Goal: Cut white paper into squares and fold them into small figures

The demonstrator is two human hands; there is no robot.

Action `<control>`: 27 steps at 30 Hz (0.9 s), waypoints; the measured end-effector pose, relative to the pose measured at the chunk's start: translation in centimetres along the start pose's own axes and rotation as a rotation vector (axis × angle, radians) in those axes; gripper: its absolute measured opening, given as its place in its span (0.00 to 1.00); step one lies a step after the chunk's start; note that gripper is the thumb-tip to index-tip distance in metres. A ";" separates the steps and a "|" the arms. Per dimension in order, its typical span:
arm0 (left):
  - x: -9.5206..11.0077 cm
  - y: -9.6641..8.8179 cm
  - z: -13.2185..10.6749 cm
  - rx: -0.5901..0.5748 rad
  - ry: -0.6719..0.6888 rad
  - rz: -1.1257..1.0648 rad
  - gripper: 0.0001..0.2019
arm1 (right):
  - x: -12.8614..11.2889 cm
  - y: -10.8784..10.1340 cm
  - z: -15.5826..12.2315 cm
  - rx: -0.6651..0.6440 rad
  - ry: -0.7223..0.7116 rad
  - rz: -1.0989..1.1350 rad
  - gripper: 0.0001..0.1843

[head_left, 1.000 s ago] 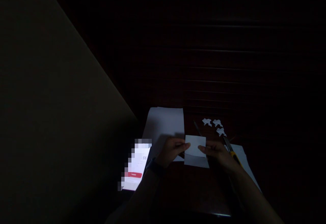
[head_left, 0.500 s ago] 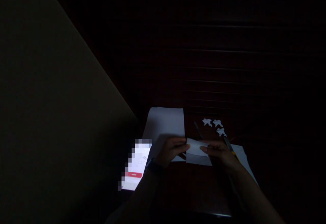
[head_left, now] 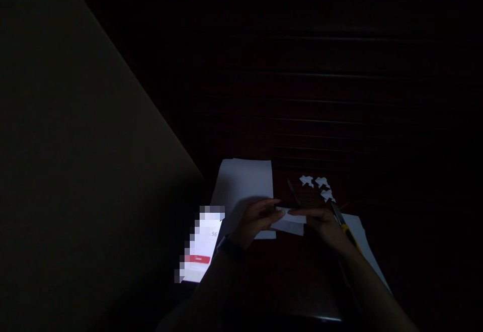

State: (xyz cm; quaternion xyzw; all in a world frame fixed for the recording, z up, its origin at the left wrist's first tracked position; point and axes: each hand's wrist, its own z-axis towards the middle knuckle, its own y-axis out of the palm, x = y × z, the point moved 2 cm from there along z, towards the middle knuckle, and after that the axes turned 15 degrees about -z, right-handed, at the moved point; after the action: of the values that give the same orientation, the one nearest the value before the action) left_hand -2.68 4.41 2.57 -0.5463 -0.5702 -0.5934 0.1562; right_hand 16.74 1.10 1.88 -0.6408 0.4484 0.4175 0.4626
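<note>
A small piece of white paper (head_left: 289, 227), folded over along its far side, is between my two hands above the dark table. My left hand (head_left: 254, 223) pinches its left end between thumb and fingers. At the other end my right hand (head_left: 325, 225) is closed on the paper, its index finger stretched along the folded edge. Three small folded paper shapes (head_left: 306, 181) lie beyond my right hand. A thin dark pointed tool (head_left: 293, 192) rests just behind the paper; its kind is hard to make out in the dim light.
White sheets (head_left: 245, 178) lie at the back left. A lit phone (head_left: 202, 246) stands left of my left forearm. On the right, a yellow-and-black utility knife (head_left: 347, 231) lies beside more white paper (head_left: 365, 244). A pale wall (head_left: 94, 171) rises on the left.
The folded paper looks narrower and has shifted slightly left. My right index finger has moved left along its far edge, closer to my left hand.
</note>
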 end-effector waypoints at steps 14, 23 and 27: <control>-0.3 0.0 0.4 0.054 0.131 0.119 0.16 | -2.5 0.3 -1.1 -0.015 -0.051 0.035 0.20; -1.0 -0.1 0.6 0.119 0.122 0.100 0.15 | -0.7 1.3 0.0 0.145 -0.002 -0.120 0.20; -1.7 -0.6 0.7 0.184 0.090 0.090 0.16 | -0.6 1.4 0.1 0.217 -0.018 -0.157 0.21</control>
State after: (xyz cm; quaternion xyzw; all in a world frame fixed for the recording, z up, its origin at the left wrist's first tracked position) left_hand -2.20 4.44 0.72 -0.5276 -0.5894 -0.5548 0.2577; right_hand 15.28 1.04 2.10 -0.6163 0.4352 0.3350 0.5644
